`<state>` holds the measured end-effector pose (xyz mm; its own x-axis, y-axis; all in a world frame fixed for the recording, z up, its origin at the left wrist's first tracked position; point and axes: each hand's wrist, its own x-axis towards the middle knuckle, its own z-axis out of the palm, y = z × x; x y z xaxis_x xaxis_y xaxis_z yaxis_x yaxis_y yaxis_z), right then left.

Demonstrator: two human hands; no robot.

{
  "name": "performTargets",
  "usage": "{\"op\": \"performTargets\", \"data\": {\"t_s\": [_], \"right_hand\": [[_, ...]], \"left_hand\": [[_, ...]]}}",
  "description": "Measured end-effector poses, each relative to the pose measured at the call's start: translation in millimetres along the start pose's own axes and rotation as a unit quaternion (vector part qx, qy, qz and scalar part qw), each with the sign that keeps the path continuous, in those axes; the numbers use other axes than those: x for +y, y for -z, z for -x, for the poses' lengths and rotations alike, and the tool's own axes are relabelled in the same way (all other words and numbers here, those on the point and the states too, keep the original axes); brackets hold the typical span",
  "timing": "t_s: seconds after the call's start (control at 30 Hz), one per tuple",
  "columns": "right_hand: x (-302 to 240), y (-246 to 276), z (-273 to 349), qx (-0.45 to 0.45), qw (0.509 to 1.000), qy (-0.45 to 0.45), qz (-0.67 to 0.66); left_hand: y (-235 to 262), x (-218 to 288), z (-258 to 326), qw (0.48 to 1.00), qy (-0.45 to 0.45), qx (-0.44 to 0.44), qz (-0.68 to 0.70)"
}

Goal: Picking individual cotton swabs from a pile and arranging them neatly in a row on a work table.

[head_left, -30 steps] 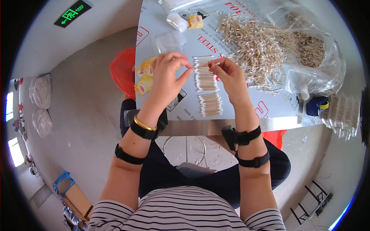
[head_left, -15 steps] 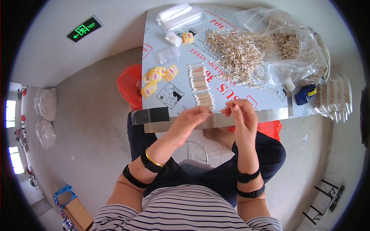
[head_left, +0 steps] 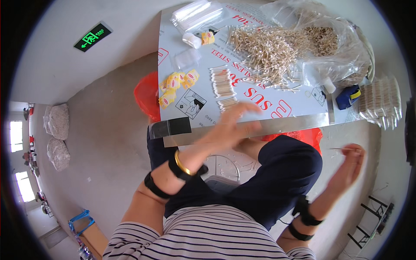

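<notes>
My left hand [head_left: 229,125] hovers blurred over the near edge of the steel-topped table [head_left: 286,123], fingers spread and holding nothing, close to the rows of cotton swabs [head_left: 223,84] laid on the sheet. My right hand [head_left: 349,167] is out to the right, off the table and above the floor, pinching a single thin swab stick [head_left: 340,149] between its fingertips. A big loose heap of swabs [head_left: 268,50] lies further back on the table.
Clear plastic bags [head_left: 342,52] of swabs sit at the back right, small yellow packets [head_left: 175,84] at the left, a blue tape dispenser [head_left: 349,96] and a stack of packed swabs [head_left: 381,102] at the right edge. Red bags [head_left: 145,95] hang beside the table.
Both hands left the table edge. The right hand swung out to the right with a stick, and the left hand rose over the table's near edge. The view tilted down.
</notes>
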<state>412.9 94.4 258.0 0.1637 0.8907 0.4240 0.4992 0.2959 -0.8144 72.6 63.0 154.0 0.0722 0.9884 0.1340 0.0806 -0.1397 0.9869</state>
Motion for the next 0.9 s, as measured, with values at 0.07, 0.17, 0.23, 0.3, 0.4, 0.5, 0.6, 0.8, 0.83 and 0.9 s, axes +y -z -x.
{"op": "performTargets", "data": {"t_s": [0.07, 0.17, 0.23, 0.3, 0.4, 0.5, 0.6, 0.8, 0.83, 0.9], "right_hand": [[52, 53, -25, 0.105, 0.992, -0.068, 0.023], [153, 130, -21, -0.050, 0.980, -0.146, 0.124], [179, 123, 4, -0.145, 0.940, -0.142, 0.274], [182, 122, 11, -0.157, 0.904, -0.115, 0.380], [149, 97, -18, -0.105, 0.951, -0.117, 0.265], [53, 14, -46, -0.178, 0.941, -0.054, 0.282], [1, -84, -46, -0.301, 0.929, -0.037, 0.211], [90, -265, -25, -0.394, 0.900, 0.053, 0.182], [97, -285, -24, -0.387, 0.890, 0.089, 0.224], [106, -313, -27, -0.396, 0.869, 0.124, 0.268]], "left_hand": [[42, -49, -32, 0.980, 0.009, 0.109, -0.167], [92, -110, -80, 0.916, -0.034, 0.180, -0.357], [109, -128, -93, 0.894, -0.006, 0.191, -0.404], [120, -146, -104, 0.865, 0.026, 0.157, -0.475], [122, -173, -108, 0.845, 0.044, 0.126, -0.518], [119, -179, -105, 0.833, 0.060, 0.096, -0.541], [118, -176, -95, 0.848, 0.052, 0.089, -0.519], [111, -158, -78, 0.867, 0.036, 0.156, -0.472], [113, -156, -71, 0.867, 0.052, 0.163, -0.468], [120, -154, -53, 0.865, 0.046, 0.168, -0.471]]}}
